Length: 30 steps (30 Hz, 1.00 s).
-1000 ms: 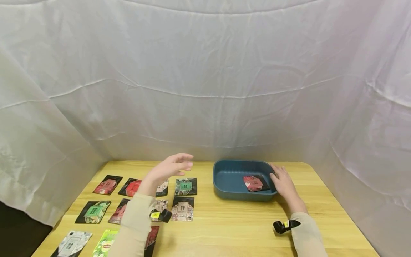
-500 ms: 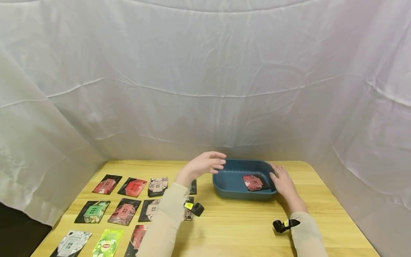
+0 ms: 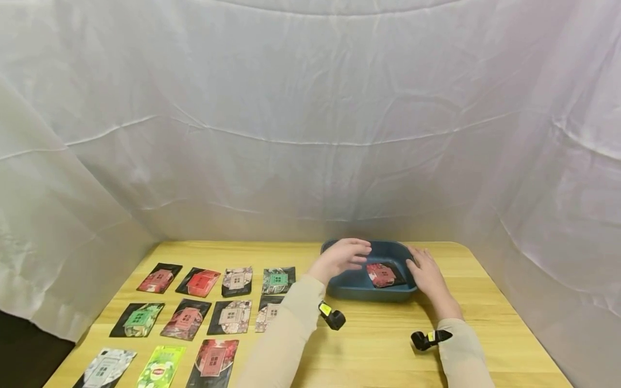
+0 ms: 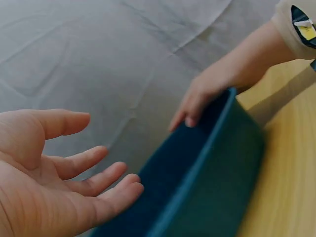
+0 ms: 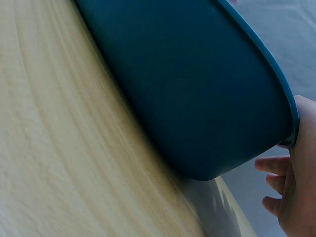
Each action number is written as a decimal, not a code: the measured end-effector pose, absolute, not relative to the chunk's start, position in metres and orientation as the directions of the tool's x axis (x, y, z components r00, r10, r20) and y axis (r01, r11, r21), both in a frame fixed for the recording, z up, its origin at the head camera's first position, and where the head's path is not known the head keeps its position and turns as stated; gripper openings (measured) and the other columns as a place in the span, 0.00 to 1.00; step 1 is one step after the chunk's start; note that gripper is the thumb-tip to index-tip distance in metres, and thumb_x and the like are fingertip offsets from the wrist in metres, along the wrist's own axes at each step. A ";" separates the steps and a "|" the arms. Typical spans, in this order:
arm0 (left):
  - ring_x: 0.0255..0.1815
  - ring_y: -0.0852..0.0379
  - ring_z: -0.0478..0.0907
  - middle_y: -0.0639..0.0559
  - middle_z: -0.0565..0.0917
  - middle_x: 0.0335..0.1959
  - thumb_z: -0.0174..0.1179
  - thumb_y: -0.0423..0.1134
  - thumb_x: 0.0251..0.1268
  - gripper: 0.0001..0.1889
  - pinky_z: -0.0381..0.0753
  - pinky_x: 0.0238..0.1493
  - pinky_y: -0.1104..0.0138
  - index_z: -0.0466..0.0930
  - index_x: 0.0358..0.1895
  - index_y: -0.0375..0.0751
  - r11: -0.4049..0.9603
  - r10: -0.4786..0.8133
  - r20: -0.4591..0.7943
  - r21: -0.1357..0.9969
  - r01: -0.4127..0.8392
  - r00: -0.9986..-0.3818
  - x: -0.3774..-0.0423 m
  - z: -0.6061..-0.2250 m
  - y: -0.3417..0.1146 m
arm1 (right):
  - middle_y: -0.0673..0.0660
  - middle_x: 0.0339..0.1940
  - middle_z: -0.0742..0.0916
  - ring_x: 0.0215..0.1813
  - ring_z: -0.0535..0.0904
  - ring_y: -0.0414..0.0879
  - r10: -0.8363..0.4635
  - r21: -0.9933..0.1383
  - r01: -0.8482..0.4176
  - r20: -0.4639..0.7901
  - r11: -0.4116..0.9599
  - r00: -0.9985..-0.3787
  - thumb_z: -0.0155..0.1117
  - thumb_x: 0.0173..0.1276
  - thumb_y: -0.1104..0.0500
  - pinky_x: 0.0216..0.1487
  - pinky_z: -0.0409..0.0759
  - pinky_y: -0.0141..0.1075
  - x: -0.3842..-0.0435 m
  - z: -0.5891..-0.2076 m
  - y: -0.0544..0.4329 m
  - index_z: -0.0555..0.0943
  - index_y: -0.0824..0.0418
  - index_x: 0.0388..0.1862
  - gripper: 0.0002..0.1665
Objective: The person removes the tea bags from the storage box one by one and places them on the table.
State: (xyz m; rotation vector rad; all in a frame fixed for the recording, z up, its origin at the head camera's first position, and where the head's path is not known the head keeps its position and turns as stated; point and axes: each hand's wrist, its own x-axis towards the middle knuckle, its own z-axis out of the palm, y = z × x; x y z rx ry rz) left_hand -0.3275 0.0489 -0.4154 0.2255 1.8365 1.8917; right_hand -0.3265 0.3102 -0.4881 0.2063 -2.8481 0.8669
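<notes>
A dark blue plastic basin (image 3: 371, 291) stands on the table, with one red-and-black sachet (image 3: 385, 275) lying inside at its right. My right hand (image 3: 428, 275) holds the basin's right rim, thumb on the inner side and fingers outside, also visible in the right wrist view. Over the basin's left end hovers my left hand (image 3: 342, 257), its fingers spread and slightly bent. Nothing lies between thumb and fingers of that left hand (image 4: 64, 173) in the left wrist view. Part of the basin's left rim is hidden behind it.
Several flat sachets lie in rows on the left of the wooden table (image 3: 378, 355), among them a bright green one (image 3: 161, 366), a green-and-black one (image 3: 278, 280) and a red one (image 3: 198, 282). A pale curtain (image 3: 310, 134) encloses the back and sides.
My left hand has moved right from above the sachets to over the basin, uncovering sachets beneath the forearm. My right hand and the basin have stayed in place.
</notes>
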 end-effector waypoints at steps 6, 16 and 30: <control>0.67 0.36 0.70 0.41 0.75 0.65 0.60 0.38 0.66 0.26 0.71 0.67 0.45 0.70 0.67 0.35 0.045 0.389 -0.277 0.958 -0.282 -0.879 -0.332 -0.436 0.070 | 0.76 0.72 0.65 0.76 0.47 0.74 -0.082 -0.544 -0.180 0.199 0.819 -0.976 0.46 0.77 0.56 0.74 0.48 0.65 -0.327 -0.489 0.310 0.61 0.69 0.73 0.31; 0.59 0.42 0.76 0.45 0.76 0.62 0.59 0.45 0.67 0.28 0.81 0.55 0.50 0.69 0.67 0.37 0.131 0.328 -0.310 0.950 -0.283 -0.892 -0.336 -0.462 0.087 | 0.76 0.72 0.65 0.76 0.48 0.73 -0.081 -0.546 -0.176 0.193 0.819 -0.978 0.45 0.77 0.55 0.74 0.47 0.65 -0.329 -0.491 0.310 0.61 0.68 0.74 0.31; 0.59 0.43 0.76 0.45 0.77 0.62 0.56 0.43 0.69 0.18 0.82 0.54 0.52 0.76 0.58 0.39 0.064 0.275 -0.343 0.938 -0.340 -0.898 -0.336 -0.467 0.090 | 0.76 0.72 0.65 0.76 0.47 0.73 -0.078 -0.547 -0.170 0.189 0.820 -0.979 0.45 0.77 0.56 0.75 0.48 0.65 -0.327 -0.488 0.309 0.61 0.68 0.74 0.31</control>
